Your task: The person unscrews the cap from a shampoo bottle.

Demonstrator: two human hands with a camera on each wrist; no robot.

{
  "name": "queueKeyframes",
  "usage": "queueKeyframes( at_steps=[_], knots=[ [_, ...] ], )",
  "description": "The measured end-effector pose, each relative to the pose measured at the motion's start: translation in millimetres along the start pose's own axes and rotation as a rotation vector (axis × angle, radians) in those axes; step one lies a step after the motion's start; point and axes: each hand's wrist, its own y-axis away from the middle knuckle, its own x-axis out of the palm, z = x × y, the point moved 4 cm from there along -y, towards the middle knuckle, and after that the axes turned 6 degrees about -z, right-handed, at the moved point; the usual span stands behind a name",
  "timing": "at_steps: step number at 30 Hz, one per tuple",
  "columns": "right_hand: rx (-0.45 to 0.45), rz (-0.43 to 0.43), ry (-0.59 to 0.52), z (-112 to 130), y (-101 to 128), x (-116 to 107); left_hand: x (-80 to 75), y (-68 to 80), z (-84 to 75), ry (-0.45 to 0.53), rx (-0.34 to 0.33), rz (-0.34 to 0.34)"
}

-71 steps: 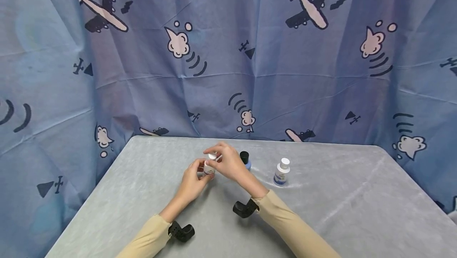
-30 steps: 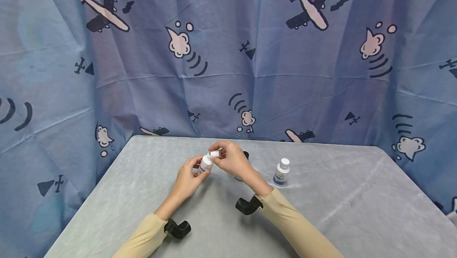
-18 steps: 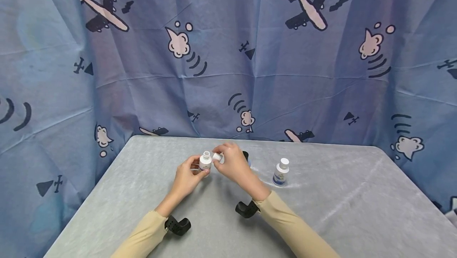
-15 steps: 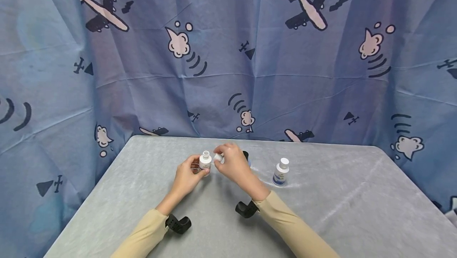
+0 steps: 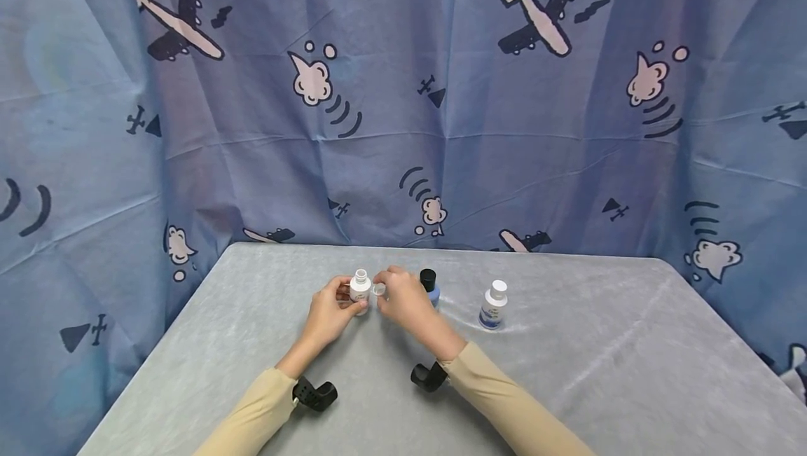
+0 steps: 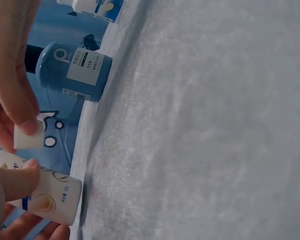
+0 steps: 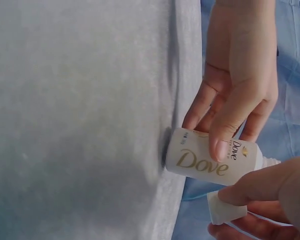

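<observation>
A small white Dove bottle [image 5: 360, 287] stands upright with its threaded neck uncovered. My left hand [image 5: 328, 316] grips it from the left, the thumb across the lettered front of the bottle [image 7: 187, 156] in the right wrist view. Just right of the neck, my right hand [image 5: 408, 305] pinches a white cap [image 5: 379, 289] between thumb and fingers. In the left wrist view the cap [image 6: 30, 137] sits apart from the bottle [image 6: 60, 195], close beside its shoulder. The cap's hollow underside faces the head camera.
Behind the right hand stands a blue bottle with a black cap [image 5: 428, 278]. Farther right is a white bottle with a blue lower label [image 5: 493, 304], its white cap on. A grey cloth [image 5: 567, 372] covers the table, and a blue patterned curtain [image 5: 378, 106] hangs behind it.
The cap was on the tilted bottle's neck; my right hand has lifted it off and brought it rightward and lower. My left hand has turned the bottle upright.
</observation>
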Motion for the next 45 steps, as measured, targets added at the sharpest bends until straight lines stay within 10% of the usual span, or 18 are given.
queueKeyframes(
  at_steps=[35,45],
  knots=[
    [0.036,0.133,-0.043,-6.6,7.8,29.5,-17.6,14.1,3.4,-0.003,-0.007,-0.05],
    [-0.021,-0.008,-0.019,2.5,17.2,8.0,-21.8,29.6,-4.9,-0.059,-0.098,-0.052]
  ],
)
